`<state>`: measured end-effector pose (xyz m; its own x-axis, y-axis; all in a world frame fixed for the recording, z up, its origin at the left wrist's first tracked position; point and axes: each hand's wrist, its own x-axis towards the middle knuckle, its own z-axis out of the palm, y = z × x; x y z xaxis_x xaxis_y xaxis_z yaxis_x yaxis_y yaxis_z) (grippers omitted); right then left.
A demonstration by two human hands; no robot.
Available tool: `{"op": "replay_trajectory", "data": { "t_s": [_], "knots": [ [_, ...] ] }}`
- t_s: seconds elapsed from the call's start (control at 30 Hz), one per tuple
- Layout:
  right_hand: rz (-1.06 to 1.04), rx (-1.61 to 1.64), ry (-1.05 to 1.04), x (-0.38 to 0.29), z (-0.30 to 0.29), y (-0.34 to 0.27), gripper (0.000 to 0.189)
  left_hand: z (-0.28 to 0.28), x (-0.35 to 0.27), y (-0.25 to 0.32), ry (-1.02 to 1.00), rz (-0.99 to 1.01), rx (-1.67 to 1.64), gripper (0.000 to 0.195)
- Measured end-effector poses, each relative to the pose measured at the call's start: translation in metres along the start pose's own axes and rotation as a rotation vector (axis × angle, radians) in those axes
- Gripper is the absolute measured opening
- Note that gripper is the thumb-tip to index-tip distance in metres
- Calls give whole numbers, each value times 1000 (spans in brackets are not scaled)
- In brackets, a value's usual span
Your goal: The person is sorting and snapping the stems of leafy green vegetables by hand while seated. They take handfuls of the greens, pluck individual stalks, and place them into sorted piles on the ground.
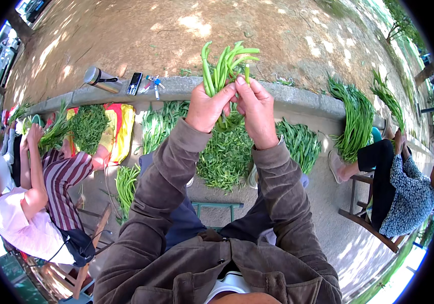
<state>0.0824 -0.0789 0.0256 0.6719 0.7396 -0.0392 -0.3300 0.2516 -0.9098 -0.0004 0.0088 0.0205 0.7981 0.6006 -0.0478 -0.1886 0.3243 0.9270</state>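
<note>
My left hand [206, 108] holds a bunch of green stems [220, 70], probably water spinach, with the cut ends upward. Between the thumb and fingers of my right hand [255, 108] is a short single stem [247, 71]. Both thumbs nearly meet in front of the kerb. Below them, a loose heap of picked leaves [224, 161] lies on the pavement between my feet. Longer leafy greens lie to its left [163, 121], and another leafy pile [300, 146] is at its right. A small bundle of bare stems [126, 186] rests beside my left leg.
On the stone kerb [297, 95] are a steel flask [105, 80], a keypad phone [135, 83] and keys [156, 86]. Seated people [30, 231] [407, 193] handle greens on both sides. A red-and-yellow sack [125, 131] lies under the left person's leaves. Long greens [354, 117] drape over the kerb at right.
</note>
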Motion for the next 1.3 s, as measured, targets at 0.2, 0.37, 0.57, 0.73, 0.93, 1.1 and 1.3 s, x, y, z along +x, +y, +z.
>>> {"op": "replay_trajectory", "data": {
  "t_s": [0.2,0.37,0.57,0.73,0.93,1.1,1.3],
  "knots": [
    [-50,-226,52,4,-4,-2,17,-7,-1,6,58,-3,35,16],
    [-222,-256,75,10,-7,2,15,-13,-3,8,21,2,235,17],
    [-379,-621,-48,11,-16,0,13,-17,-4,8,21,-25,271,17],
    [-424,-751,-100,8,-12,-2,16,-24,-3,15,53,19,269,15],
    [-508,-774,-104,10,-14,5,18,-23,-5,15,29,-32,273,15],
    [-483,-928,-86,7,-14,1,11,-23,-4,14,44,-5,269,15],
    [-326,-568,87,8,-5,12,10,-10,-4,10,69,22,223,13]
  ]
}}
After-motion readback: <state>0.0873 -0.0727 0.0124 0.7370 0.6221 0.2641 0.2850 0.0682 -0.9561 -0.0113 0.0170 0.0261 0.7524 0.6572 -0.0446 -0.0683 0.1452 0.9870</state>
